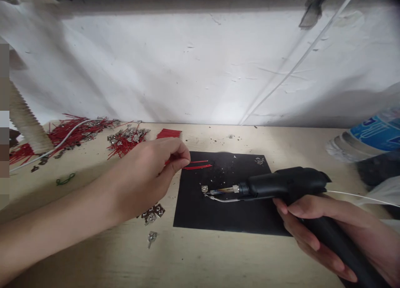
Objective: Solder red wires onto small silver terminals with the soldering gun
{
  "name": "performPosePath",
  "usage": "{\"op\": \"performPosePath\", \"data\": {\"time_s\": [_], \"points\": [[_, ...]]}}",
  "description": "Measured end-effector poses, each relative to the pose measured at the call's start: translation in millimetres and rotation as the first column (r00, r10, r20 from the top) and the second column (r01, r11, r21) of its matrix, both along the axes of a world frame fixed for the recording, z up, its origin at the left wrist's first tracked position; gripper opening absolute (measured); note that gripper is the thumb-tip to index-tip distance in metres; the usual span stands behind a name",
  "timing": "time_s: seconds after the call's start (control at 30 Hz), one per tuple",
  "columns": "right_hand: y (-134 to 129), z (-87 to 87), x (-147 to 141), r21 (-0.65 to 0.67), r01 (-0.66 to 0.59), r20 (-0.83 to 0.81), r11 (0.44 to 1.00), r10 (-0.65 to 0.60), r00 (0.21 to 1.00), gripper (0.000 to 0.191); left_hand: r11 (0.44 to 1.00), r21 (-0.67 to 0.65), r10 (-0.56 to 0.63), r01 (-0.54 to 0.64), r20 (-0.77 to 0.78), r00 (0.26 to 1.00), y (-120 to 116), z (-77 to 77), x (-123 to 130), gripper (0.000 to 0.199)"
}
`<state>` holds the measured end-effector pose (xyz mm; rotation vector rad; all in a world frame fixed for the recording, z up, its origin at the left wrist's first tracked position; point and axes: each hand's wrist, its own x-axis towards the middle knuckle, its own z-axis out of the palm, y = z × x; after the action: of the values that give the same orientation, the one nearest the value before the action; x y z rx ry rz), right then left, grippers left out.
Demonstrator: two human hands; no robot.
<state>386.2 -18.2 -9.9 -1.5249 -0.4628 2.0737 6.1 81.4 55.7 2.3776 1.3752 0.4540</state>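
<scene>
My left hand (167, 165) pinches red wires (200, 167) over the left edge of a black mat (193, 215). Two wire ends stick out to the right past my fingertips. In my right hand (321, 225) is a black soldering gun (278, 184), its fingers wrapped round the handle. The gun's tip points left, and a thin solder feed tube runs beneath it. Just left of the tip, a small metal terminal (204, 189) lies on the mat. Several loose terminals (152, 215) lie on the table below my left wrist.
Behind my left hand are a red wire bundle (169, 133) and a heap of wired terminals (128, 139). A larger red wire pile (78, 130) lies at the back left. A plastic bottle (371, 132) lies at the right. Solder bits (259, 160) dot the mat.
</scene>
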Motion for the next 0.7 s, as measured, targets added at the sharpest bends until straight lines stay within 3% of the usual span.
{"op": "performPosePath", "data": {"time_s": [0.13, 0.4, 0.53, 0.7], "points": [[-1.2, 2.0, -1.2, -0.024, -0.022, 0.092, 0.999, 0.024, 0.996, 0.067, 0.999, 0.034, 0.002, -0.004, 0.071, 0.997, -20.6, 6.9, -6.1, 0.033], [5.4, 11.7, -12.3, -0.037, -0.03, 0.149, 0.999, 0.035, 0.988, 0.075, 0.995, 0.079, -0.073, 0.056, 0.231, 0.97, -57.7, -20.2, -7.1, 0.025], [3.1, 6.9, -8.6, -0.015, 0.001, 0.089, 1.0, 0.0, 0.996, 0.068, 0.997, 0.038, -0.08, 0.074, 0.225, 0.971, -60.8, -22.5, -6.3, 0.029], [3.1, 8.3, -7.9, 0.067, -0.025, 0.011, 0.997, 0.024, 1.0, 0.057, 0.991, 0.112, -0.104, 0.079, 0.243, 0.964, -66.5, -29.8, -7.5, 0.022]]}}
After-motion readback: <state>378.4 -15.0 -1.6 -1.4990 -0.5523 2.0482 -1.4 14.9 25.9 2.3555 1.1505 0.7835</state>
